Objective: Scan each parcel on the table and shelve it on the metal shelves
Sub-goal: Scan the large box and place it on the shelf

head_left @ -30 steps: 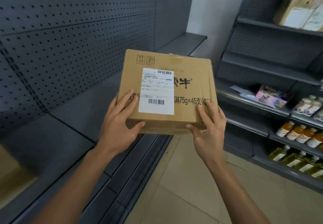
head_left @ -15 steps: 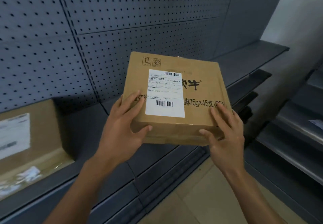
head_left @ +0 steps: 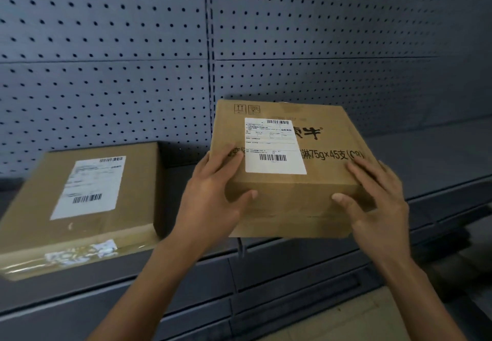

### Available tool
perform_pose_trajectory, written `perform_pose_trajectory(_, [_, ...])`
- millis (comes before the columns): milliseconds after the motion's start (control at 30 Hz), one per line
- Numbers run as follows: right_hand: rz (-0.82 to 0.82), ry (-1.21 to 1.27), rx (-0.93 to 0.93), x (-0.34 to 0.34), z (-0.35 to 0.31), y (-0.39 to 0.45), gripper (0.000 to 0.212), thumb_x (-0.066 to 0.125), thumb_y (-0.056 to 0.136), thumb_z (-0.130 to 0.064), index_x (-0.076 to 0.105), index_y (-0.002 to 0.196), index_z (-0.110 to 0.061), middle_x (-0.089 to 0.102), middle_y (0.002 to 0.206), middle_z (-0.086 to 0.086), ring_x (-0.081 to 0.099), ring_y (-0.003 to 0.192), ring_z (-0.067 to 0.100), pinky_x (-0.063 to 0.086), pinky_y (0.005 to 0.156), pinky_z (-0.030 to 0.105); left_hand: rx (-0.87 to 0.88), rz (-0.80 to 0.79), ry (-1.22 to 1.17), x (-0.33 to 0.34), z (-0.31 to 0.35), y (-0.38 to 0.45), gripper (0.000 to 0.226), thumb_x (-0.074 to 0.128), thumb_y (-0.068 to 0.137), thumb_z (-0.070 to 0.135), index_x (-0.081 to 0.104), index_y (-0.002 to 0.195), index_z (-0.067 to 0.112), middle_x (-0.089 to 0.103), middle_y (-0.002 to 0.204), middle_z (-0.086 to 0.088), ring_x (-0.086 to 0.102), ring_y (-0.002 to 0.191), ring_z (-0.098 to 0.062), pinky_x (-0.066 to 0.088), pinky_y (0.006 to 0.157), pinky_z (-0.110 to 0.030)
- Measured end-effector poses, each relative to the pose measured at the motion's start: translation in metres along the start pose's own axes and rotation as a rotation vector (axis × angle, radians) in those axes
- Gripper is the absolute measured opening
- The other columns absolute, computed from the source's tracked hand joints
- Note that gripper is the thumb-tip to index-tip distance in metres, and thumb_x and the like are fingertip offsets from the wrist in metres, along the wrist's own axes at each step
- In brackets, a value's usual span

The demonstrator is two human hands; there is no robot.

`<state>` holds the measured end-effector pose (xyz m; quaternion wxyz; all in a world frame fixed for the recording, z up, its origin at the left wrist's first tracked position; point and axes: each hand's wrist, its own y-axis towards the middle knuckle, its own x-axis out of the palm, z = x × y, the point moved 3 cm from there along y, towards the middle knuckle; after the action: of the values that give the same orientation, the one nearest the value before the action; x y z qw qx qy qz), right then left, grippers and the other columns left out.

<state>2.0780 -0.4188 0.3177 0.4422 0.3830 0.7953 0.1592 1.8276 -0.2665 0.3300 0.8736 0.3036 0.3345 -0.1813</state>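
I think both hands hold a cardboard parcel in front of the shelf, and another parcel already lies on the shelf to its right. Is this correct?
Not quite. In the head view, the left hand and right hand do hold the cardboard parcel in front of the shelf, but the other parcel lies to its left, not its right.

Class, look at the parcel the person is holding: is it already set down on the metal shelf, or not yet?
Cannot tell. Both the left hand and right hand grip the parcel at the shelf edge; its underside is hidden.
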Motion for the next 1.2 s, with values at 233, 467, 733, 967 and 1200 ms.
perform_pose_trajectory(233, [-0.05, 0.054, -0.066, 0.013, 0.014, 0.029, 0.057, 0.068, 0.084, -0.039, 0.063, 0.138, -0.021, 0.051, 0.147, -0.013, 0.033, 0.145, 0.025, 0.028, 0.119, 0.045, -0.08, 0.019, 0.06, 0.002, 0.001, 0.008, 0.077, 0.073, 0.088, 0.048, 0.043, 0.155, 0.026, 0.03, 0.162, 0.018, 0.026, 0.152, -0.019, 0.034, 0.119, -0.055])
perform_pose_trajectory(467, [-0.098, 0.119, -0.118, 0.023, 0.041, 0.058, 0.058, 0.069, 0.083, -0.039, 0.062, 0.138, -0.023, 0.05, 0.148, -0.015, 0.033, 0.146, 0.026, 0.028, 0.12, 0.05, -0.148, 0.082, 0.075, 0.014, 0.015, 0.015, 0.074, 0.076, 0.087, 0.045, 0.046, 0.152, 0.03, 0.032, 0.159, 0.024, 0.03, 0.15, -0.016, 0.037, 0.117, -0.053])
perform_pose_trajectory(733, [-0.135, 0.171, -0.171, 0.029, 0.067, 0.085, 0.053, 0.071, 0.089, -0.036, 0.063, 0.137, -0.017, 0.052, 0.146, -0.007, 0.031, 0.145, 0.031, 0.029, 0.118, 0.056, -0.183, 0.165, 0.088, 0.033, 0.031, 0.026, 0.072, 0.079, 0.083, 0.042, 0.054, 0.148, 0.024, 0.041, 0.156, 0.02, 0.039, 0.145, -0.012, 0.035, 0.117, -0.036])
perform_pose_trajectory(967, [-0.168, 0.216, -0.181, 0.034, 0.081, 0.099, 0.052, 0.07, 0.091, -0.046, 0.062, 0.137, -0.023, 0.05, 0.146, -0.009, 0.027, 0.146, 0.031, 0.029, 0.116, 0.061, -0.2, 0.221, 0.095, 0.042, 0.033, 0.032, 0.07, 0.083, 0.082, 0.036, 0.056, 0.146, 0.025, 0.044, 0.153, 0.021, 0.041, 0.142, -0.001, 0.028, 0.118, -0.02])
perform_pose_trajectory(1200, [-0.145, 0.245, -0.194, 0.034, 0.08, 0.096, 0.053, 0.067, 0.089, -0.045, 0.063, 0.135, -0.019, 0.052, 0.145, -0.003, 0.029, 0.145, 0.036, 0.028, 0.115, 0.056, -0.224, 0.235, 0.093, 0.041, 0.037, 0.031, 0.071, 0.085, 0.08, 0.032, 0.057, 0.145, 0.026, 0.044, 0.153, 0.023, 0.04, 0.142, 0.003, 0.028, 0.119, -0.02])
